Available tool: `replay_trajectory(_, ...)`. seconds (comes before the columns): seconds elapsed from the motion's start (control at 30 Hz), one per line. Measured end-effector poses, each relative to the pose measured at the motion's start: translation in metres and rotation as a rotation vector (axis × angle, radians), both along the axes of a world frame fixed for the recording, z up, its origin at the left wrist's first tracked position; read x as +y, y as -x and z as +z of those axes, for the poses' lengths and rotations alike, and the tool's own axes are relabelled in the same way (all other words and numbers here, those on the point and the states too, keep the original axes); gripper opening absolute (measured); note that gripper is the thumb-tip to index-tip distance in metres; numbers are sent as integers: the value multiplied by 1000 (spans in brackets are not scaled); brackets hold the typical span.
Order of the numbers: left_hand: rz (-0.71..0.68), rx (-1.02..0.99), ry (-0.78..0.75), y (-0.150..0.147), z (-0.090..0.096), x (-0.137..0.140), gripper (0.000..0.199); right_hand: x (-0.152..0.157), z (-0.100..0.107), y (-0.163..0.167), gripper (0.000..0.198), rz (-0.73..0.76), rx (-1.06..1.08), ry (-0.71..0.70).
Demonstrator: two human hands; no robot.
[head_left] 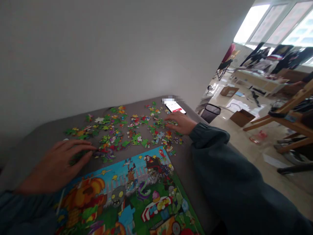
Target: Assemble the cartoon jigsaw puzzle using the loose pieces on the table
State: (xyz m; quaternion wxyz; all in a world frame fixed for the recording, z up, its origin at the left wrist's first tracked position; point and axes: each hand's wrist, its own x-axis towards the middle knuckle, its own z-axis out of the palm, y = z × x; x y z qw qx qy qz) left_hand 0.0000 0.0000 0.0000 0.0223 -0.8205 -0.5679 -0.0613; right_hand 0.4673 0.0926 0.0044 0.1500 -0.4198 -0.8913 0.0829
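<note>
Many small, colourful jigsaw pieces (138, 138) lie scattered over a grey padded surface. In front of them rests a bright cartoon picture board (137, 195) with a pumpkin, zombies and a cart on it. My left hand (65, 158) is over the left pieces at the board's upper left corner. Its thumb and fingers are apart, with pieces beneath and beside the fingertips. At the right side of the spread, my right hand (182, 123) reaches palm down, fingers stretched out onto several pieces. Whether its fingertips touch one is hard to make out.
A phone with a lit screen (174, 106) lies behind my right hand, near the white wall (122, 52). To the right, past the surface's edge, are a dark wastebasket (210, 112), cardboard boxes (242, 117) and a wooden frame (290, 104) on a shiny floor.
</note>
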Motion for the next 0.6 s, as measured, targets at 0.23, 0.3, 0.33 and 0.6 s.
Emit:
replay_trajectory(0.23,8,-106,31,-2,-1,-2,62,0,-4,5,22,64,-32,44)
replay_trajectory(0.3,16,-120,29,0,-4,-2,68,0,-4,6,20,73,-39,48)
replay_trajectory(0.33,18,-121,28,0,-6,-2,70,0,-5,7,20,77,-42,51)
replay_trajectory(0.6,15,-154,37,-4,-6,-5,74,-2,-3,8,25,119,-52,83)
